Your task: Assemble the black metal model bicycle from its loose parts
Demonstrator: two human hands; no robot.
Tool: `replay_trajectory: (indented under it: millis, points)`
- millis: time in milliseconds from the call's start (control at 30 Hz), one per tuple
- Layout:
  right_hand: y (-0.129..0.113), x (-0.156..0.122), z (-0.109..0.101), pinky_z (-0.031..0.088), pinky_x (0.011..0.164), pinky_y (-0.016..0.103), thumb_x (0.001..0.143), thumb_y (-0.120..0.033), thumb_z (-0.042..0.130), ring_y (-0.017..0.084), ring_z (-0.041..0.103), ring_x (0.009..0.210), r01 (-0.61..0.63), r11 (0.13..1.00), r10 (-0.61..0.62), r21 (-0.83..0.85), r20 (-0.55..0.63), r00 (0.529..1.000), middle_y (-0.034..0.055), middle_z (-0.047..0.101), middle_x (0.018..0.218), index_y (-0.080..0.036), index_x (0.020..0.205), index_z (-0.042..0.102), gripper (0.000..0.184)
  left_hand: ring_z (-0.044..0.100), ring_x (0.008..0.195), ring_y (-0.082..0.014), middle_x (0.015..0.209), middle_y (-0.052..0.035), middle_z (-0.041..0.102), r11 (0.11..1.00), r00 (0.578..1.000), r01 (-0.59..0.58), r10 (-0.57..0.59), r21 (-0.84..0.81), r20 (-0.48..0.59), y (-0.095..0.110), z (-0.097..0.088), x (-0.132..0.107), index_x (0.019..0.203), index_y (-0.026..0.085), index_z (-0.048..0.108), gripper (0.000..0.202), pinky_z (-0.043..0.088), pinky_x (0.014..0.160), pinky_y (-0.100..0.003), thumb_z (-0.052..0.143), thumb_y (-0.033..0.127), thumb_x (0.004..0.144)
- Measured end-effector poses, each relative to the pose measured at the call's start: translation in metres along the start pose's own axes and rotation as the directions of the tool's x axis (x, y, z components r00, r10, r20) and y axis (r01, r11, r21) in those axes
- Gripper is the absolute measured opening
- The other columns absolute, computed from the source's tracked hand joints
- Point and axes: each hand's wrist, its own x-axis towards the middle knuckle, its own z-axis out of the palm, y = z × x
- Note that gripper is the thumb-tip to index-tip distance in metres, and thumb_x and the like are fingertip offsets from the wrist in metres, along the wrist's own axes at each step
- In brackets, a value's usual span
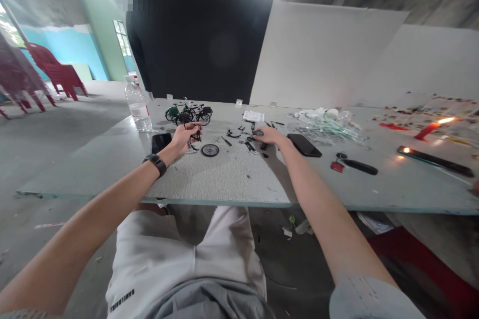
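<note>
My left hand (pixel 185 137) is closed around a dark part of a model bicycle (pixel 195 134), held just above the table. A spoked model wheel (pixel 210 150) lies flat beside it. To the right, my right hand (pixel 270 135) reaches down among small black parts (pixel 251 147), its fingertips bent together over them. Whatever those fingers pinch, if anything, is too small to make out. Assembled model bicycles, one green (pixel 178 111) and one black (pixel 202 115), stand just beyond my left hand. A curved black piece (pixel 233 133) rests between my hands.
A water bottle (pixel 138 104) and a dark phone (pixel 161 143) are at the left. Right of my arm lie another phone (pixel 304 145), clear plastic wrapping (pixel 333 127) and a black-handled item (pixel 359 166). A burning red candle (pixel 427 131) is farther right. A printed sheet (pixel 254 116) lies behind the parts.
</note>
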Motion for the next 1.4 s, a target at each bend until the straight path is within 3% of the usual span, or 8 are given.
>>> replay_trajectory:
  millis: [333,500,600,800,933,1133,1267,1400]
  points:
    - [0.007,-0.012,-0.011,0.05,0.1,0.04,0.093,-0.057,0.063,0.034,0.062,0.124,-0.071,0.973,0.09,0.221,-0.078,0.993,0.0183,0.06,0.146,-0.017,0.141,0.059,0.062,0.064,0.076,-0.0149,0.091,-0.0088,0.068,1.0,1.0,0.02,-0.02,0.024,-0.001,0.001,-0.002,-0.001,0.099,0.014,0.074,0.012,0.053,0.066,-0.027,0.066,0.017,0.09]
    - [0.021,-0.024,-0.026,0.051,0.093,0.037,0.09,-0.057,0.065,0.029,0.066,0.111,-0.082,0.898,0.271,0.432,-0.395,0.878,0.0181,0.068,0.131,-0.015,0.137,0.058,0.064,0.064,0.077,-0.015,0.094,-0.009,0.067,1.0,1.0,0.003,-0.003,0.01,-0.007,0.001,-0.001,-0.001,0.097,0.014,0.074,0.012,0.053,0.065,-0.027,0.065,0.016,0.089]
    - [0.033,-0.032,-0.029,0.051,0.091,0.037,0.088,-0.056,0.067,0.028,0.066,0.107,-0.068,0.901,0.287,0.428,-0.473,0.833,0.0167,0.07,0.126,-0.015,0.13,0.063,0.059,0.064,0.077,-0.015,0.094,-0.0092,0.067,1.0,1.0,0.012,-0.012,0.005,-0.006,0.001,-0.002,0.0,0.097,0.014,0.074,0.012,0.053,0.064,-0.026,0.064,0.015,0.09]
    - [0.035,-0.031,-0.02,0.051,0.09,0.038,0.091,-0.045,0.066,0.03,0.068,0.104,-0.187,0.943,0.268,0.275,-0.295,0.917,0.0169,0.073,0.119,-0.015,0.121,0.069,0.042,0.064,0.077,-0.0143,0.094,-0.0087,0.067,1.0,1.0,0.012,-0.012,-0.015,-0.015,0.001,-0.001,0.0,0.095,0.013,0.074,0.011,0.056,0.067,-0.028,0.065,0.014,0.088]
    - [0.021,-0.022,-0.011,0.053,0.088,0.036,0.093,-0.041,0.065,0.03,0.069,0.104,-0.133,0.986,0.149,0.098,-0.178,0.973,0.0168,0.075,0.117,-0.016,0.111,0.074,0.032,0.064,0.076,-0.0144,0.092,-0.0085,0.067,0.999,0.999,0.027,-0.027,-0.021,-0.017,0.001,-0.001,0.001,0.095,0.013,0.074,0.012,0.055,0.065,-0.027,0.063,0.013,0.089]
    - [0.012,-0.022,-0.013,0.055,0.088,0.036,0.089,-0.034,0.068,0.032,0.069,0.109,-0.079,0.996,0.082,0.028,-0.13,0.988,0.0161,0.075,0.12,-0.017,0.11,0.076,0.028,0.064,0.076,-0.0146,0.091,-0.0085,0.068,1.0,1.0,0.018,-0.018,-0.008,-0.006,0.0,-0.003,0.002,0.097,0.014,0.073,0.011,0.054,0.067,-0.027,0.066,0.015,0.089]
    - [0.003,-0.031,-0.025,0.055,0.091,0.036,0.09,-0.033,0.065,0.031,0.064,0.121,0.088,0.995,-0.085,0.053,-0.064,0.994,0.0092,0.065,0.14,-0.025,0.118,0.076,0.031,0.064,0.074,-0.0146,0.094,-0.0091,0.069,1.0,1.0,0.025,-0.025,0.018,-0.005,-0.001,-0.005,0.002,0.099,0.015,0.074,0.012,0.053,0.066,-0.028,0.066,0.017,0.09]
    - [-0.009,-0.035,-0.027,0.055,0.091,0.035,0.09,-0.031,0.067,0.028,0.066,0.117,0.184,0.978,-0.19,0.098,0.053,0.98,0.0039,0.068,0.137,-0.031,0.115,0.079,0.028,0.064,0.074,-0.0148,0.094,-0.0091,0.069,0.999,1.0,0.03,-0.03,0.026,0.0,0.0,-0.005,0.001,0.1,0.015,0.074,0.013,0.052,0.065,-0.027,0.065,0.017,0.09]
